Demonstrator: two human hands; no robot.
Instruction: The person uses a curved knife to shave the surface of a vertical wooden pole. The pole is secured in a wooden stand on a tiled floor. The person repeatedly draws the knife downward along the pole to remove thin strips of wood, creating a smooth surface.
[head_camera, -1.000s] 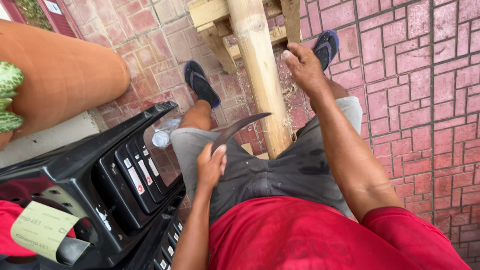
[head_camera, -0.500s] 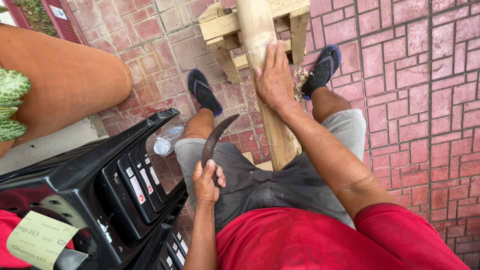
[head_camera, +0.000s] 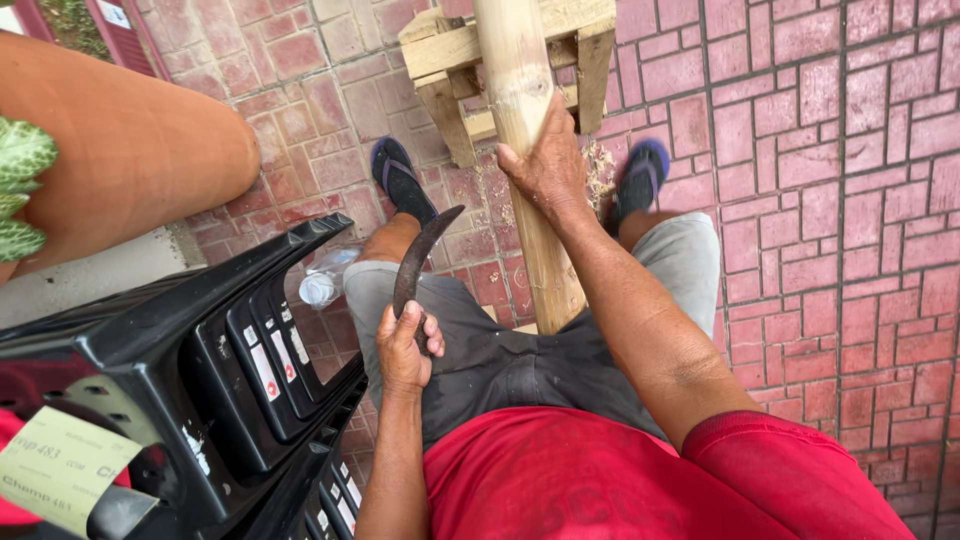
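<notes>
**Seated with a curved blade and a bamboo pole**

The person sits low on the red brick paving (head_camera: 850, 200), knees apart, grey shorts and a red shirt filling the near part of the view. The right arm reaches forward and away, nearly straight, forearm running from the near right up toward the middle. The right hand (head_camera: 548, 165) lies over the bamboo pole (head_camera: 525, 150), fingers wrapped round its left side and closed on it, back of the hand facing up.

The left arm comes up from the near edge, bent little, wrist over the left thigh. The left hand (head_camera: 405, 345) is fisted round the handle of a curved blade (head_camera: 420, 262), fingers curled tight, thumb on the right side of the grip.

The blade is dark and sickle-like. Its long axis runs from the fist away and slightly right, the tip arcing toward the pole and ending just short of it, above the left knee. I cannot tell which edge is sharpened.

The pole is pale and thick. It slopes from between the thighs up and away, slightly left, passing over a rough wooden stand (head_camera: 590, 60) at the far middle. Two feet in dark sandals rest either side of it.

To the left stands a stack of black plastic stools (head_camera: 200, 350), and beyond them a large terracotta pot (head_camera: 140, 150).
</notes>
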